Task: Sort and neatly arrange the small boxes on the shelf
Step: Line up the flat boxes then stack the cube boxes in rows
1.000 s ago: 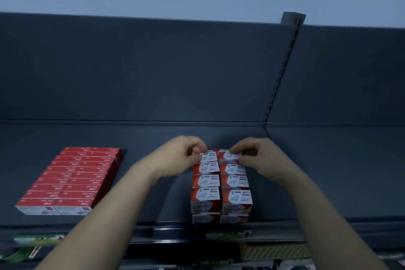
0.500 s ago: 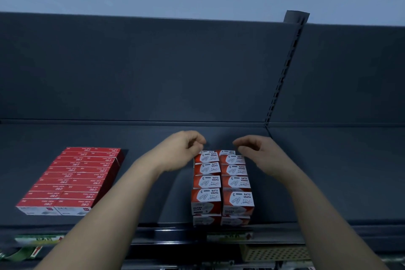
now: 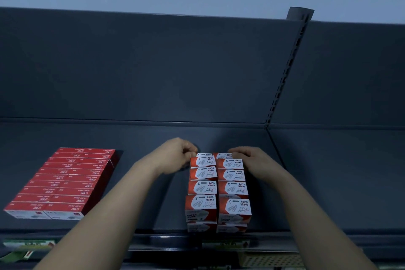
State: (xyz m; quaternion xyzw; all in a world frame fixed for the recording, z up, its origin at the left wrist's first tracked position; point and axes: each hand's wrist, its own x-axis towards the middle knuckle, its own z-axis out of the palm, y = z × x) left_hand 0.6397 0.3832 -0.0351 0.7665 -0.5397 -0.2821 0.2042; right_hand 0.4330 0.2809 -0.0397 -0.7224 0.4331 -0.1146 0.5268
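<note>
As both my hands sit at the back of the stack, I record two kinds of stock on the dark shelf (image 3: 328, 182). The paper-clip boxes (image 3: 202, 187) stand mid-shelf at the front edge: two columns, five rows on top, and two more boxes visible beneath the front pair. My left hand (image 3: 177, 156) and right hand (image 3: 254, 163) have fingers curled against the rearmost pair; whether they grip, I cannot tell. The flat red boxes (image 3: 65, 180) lie well to the left: two columns, roughly ten rows.
</note>
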